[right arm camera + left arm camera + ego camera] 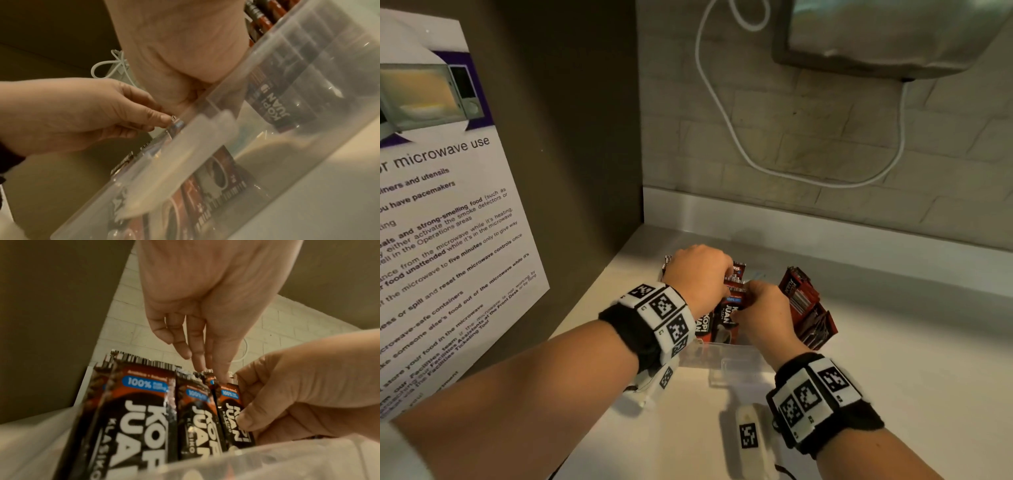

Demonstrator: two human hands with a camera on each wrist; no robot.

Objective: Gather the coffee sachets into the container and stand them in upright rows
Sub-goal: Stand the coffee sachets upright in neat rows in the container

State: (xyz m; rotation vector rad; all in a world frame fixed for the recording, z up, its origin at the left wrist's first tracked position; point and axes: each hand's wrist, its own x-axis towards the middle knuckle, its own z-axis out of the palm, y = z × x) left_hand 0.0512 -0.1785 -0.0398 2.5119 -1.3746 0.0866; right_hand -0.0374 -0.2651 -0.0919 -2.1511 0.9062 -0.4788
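Observation:
Several black and red coffee sachets (726, 318) stand upright in a clear plastic container (722, 351) on the counter. My left hand (698, 274) reaches down from above, and its thumb and fingers (197, 360) meet on a sachet's top edge (173, 119). My right hand (760, 305) pinches the rightmost standing sachet (232, 412), thumb on its front, other fingers curled behind. Another bundle of sachets (808, 308) leans to the right. Through the container wall (226, 138) more sachets (269, 104) show. The right hand's (195, 97) fingertips are hidden behind the rim.
A brown side wall with a microwave notice (441, 205) stands close on the left. Behind is a brick wall with a white cable (722, 120) and a steel appliance (876, 34) above. The white counter (911, 377) stretches right. A white tagged device (750, 435) lies near me.

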